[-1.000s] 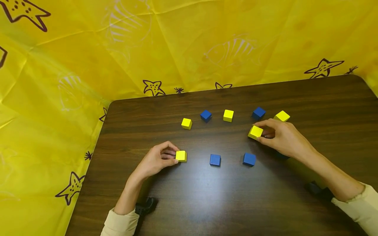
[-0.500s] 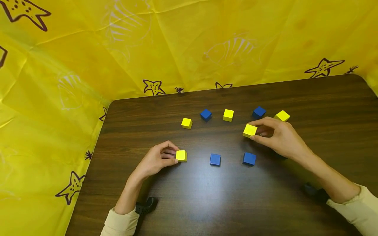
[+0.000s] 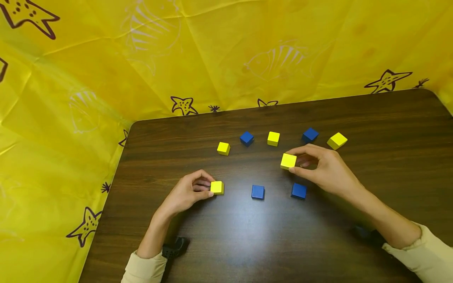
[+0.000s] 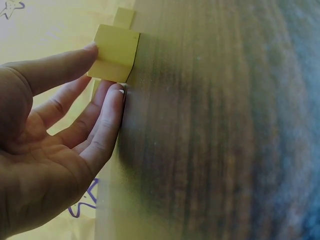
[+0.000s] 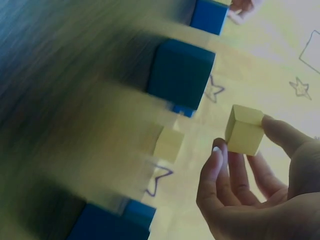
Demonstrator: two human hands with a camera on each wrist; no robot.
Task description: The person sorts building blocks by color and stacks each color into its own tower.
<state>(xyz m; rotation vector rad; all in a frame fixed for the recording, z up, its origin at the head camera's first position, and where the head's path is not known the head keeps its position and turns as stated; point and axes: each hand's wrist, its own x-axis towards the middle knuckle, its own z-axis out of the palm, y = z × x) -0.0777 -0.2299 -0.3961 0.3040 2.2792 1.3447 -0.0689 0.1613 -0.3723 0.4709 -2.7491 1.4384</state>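
Note:
In the head view my left hand [image 3: 189, 192] pinches a yellow cube [image 3: 217, 188] at the tabletop, thumb on the near side. The left wrist view shows that yellow cube [image 4: 114, 52] between thumb and fingers. My right hand [image 3: 327, 169] pinches another yellow cube [image 3: 288, 161] between thumb and fingertips. Seen from the right wrist, this yellow cube [image 5: 244, 130] is held up off the table. A blue cube [image 3: 299, 191] lies just in front of the right hand, and a second blue cube [image 3: 257, 192] sits between the two hands.
Along the back lie a yellow cube [image 3: 223, 148], a blue cube [image 3: 246, 138], a yellow cube [image 3: 273, 138], a blue cube [image 3: 310, 135] and a yellow cube [image 3: 337, 140]. A yellow patterned cloth [image 3: 226, 51] hangs behind the dark wooden table [image 3: 226, 243].
My right hand has moved left with its yellow cube, uncovering more of the yellow cube at the back right. The left hand and its cube have stayed in place.

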